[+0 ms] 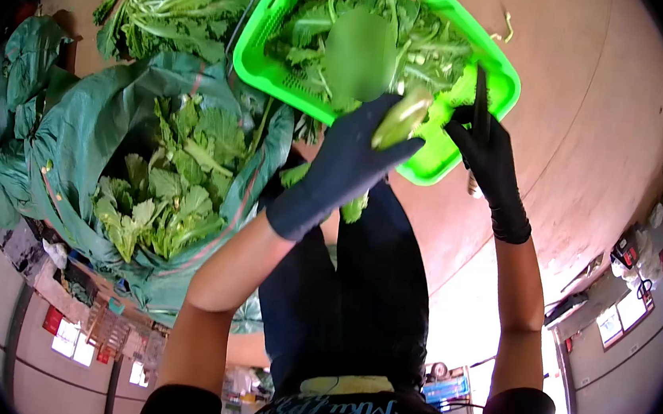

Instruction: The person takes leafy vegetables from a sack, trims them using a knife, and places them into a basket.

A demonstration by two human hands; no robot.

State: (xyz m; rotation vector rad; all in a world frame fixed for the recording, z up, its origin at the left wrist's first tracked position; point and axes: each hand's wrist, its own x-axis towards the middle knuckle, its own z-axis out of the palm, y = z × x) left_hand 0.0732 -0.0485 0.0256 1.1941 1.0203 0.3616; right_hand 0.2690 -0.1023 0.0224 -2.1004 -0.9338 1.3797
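My left hand (353,153), in a dark blue-grey glove, grips a leafy green vegetable by its thick pale green stem (401,119). Blurred leaves extend above that hand, over a bright green plastic basket (272,80). Cut leafy greens (435,45) fill much of the basket. In a black glove, my right hand (492,159) is closed around a knife (481,102), its dark narrow blade pointing up and away from me. The blade is at the basket's right side, apart from the stem.
A large green woven sack (73,150) holding leafy greens (191,169) stands open at my left. Behind it, a heap of greens (183,9) lies on the brown floor (566,86). Small scraps (508,28) lie beyond the basket. Windows and clutter line the room's edges.
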